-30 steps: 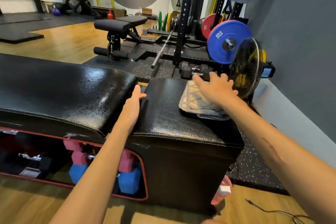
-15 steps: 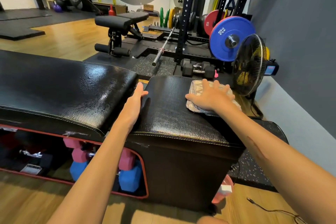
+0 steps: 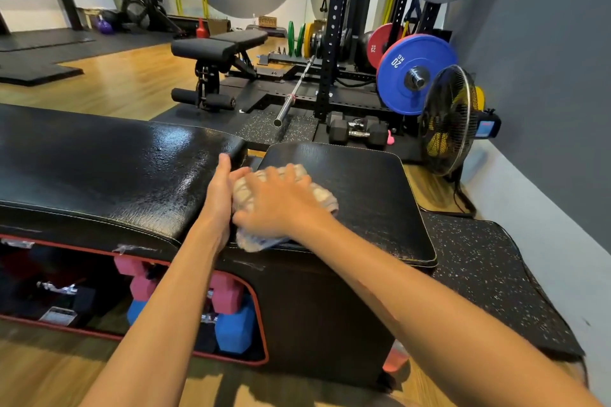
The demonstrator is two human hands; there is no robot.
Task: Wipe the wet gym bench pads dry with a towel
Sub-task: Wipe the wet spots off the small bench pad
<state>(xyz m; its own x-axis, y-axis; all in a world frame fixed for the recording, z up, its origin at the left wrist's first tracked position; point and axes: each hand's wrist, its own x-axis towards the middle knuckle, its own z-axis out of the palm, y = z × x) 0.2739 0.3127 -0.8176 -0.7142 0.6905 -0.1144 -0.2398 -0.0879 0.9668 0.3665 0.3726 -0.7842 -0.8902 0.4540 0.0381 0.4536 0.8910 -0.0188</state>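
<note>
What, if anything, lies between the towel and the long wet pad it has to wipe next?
Only the person's own left hand. It rests at the gap between the two pads, right against the towel under the right hand on the short pad. Beyond it, the long pad shows nothing lying on it.

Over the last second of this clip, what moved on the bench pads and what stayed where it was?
The right hand, pressing flat on the pale quilted towel, swept it across the short black vinyl pad from the far right side to the near left edge, up against the left hand. The left hand stayed at the gap beside the long glossy black pad.
</note>
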